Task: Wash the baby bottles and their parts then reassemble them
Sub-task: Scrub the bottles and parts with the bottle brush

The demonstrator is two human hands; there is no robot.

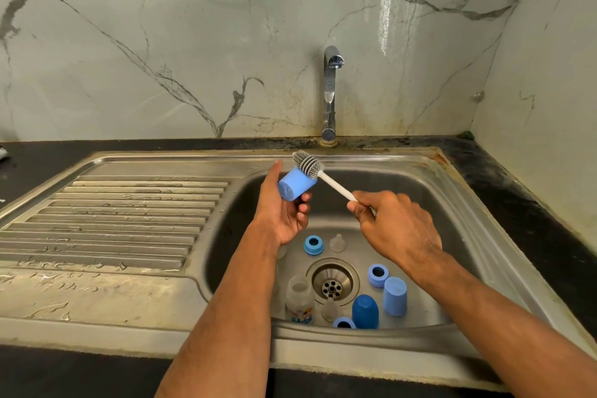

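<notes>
The steel sink (458, 203) is set into a dark surface (533, 223), with its ribbed draining board (122, 220) spreading to the left, wet with streaks of water. Behind it a marble-veined wall (161, 42) rises straight from the surface, and a second wall meets it in a corner at the right, close to the basin's right rim. A chrome tap (330, 90) stands at the back edge, its spout above the basin. The middle of the basin, above the drain (331, 284), is open air where both hands work.

On the basin floor lie a blue ring collar (313, 244) and a clear teat (337, 242) side by side behind the drain, a second blue collar (378, 275) and a light blue cap (394, 296) to its right, a dark blue cap (365, 312) and a third collar (343, 322) at the front, and a clear bottle (299, 300) with a printed picture beside another clear teat (329, 308).

The left hand (284, 213) curls round a light blue bottle cap (297, 185), thumb up, closed end toward the camera. The right hand (394, 223) grips the white handle of a bottle brush (310, 165), whose grey bristle head sits at the cap's far, open end.
</notes>
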